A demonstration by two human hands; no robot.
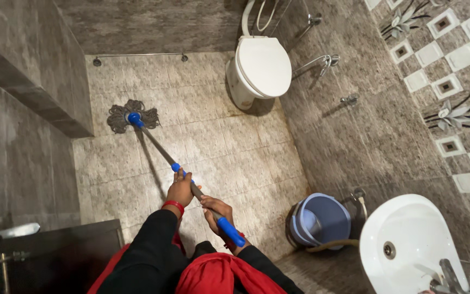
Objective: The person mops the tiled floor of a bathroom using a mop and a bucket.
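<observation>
Room: a small bathroom seen from above, with a pale tiled floor (213, 141) and grey-brown stone-look walls; the right wall carried patterned tiles with flower motifs.
Far left: a dark ledge (28, 81) ran along the left wall, and a dark door (50, 256) with a metal latch stood at the lower left corner.
Back wall: a thin metal rail (140, 55) sat low along it, just above the floor.
Mop head: a grey string mop head (131, 115) lay spread flat on the floor near the back left, well apart from the toilet.
Mop handle: a grey handle with blue fittings (161, 148) slanted from the mop head down to the hands.
Left hand: the left hand (181, 189), with a red bangle at its wrist, was curled fully round the handle just below a blue collar.
Right hand: the right hand (217, 209) was wrapped tight round the handle lower down, just above the blue end grip (230, 231).
Clothing: black sleeves and red cloth showed at the bottom edge.
Toilet: a white toilet (259, 65) with its lid down stood against the back right.
Bucket: a pale blue bucket (322, 220) stood on the floor by the right wall, under a tap.
Far right: a white washbasin (409, 245) with a metal tap filled the lower right corner.
</observation>
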